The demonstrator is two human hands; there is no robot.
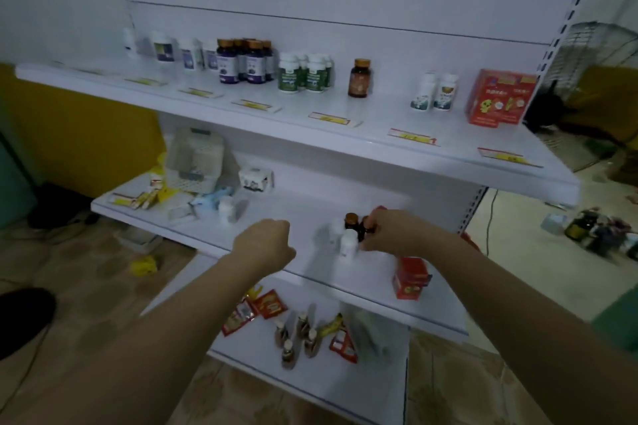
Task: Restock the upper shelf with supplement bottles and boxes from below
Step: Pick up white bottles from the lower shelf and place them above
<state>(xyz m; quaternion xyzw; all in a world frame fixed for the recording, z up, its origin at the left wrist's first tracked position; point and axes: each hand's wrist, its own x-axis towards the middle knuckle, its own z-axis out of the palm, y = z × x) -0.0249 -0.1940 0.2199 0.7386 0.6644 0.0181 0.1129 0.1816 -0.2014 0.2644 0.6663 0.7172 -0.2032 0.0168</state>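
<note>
R hand [388, 233] curls fingers round amber bottle [360, 229] on lower shelf [297, 198], L hand [266, 245] fisted, nothing seen in it; prob light, rigid, slick glass, so grip body, not cap

Right hand [390, 231]: grips a dark amber glass bottle [361, 232] on the white middle shelf [303, 207].
Left hand [266, 241]: curled in a fist, left of a white plastic bottle [348, 245].
</note>
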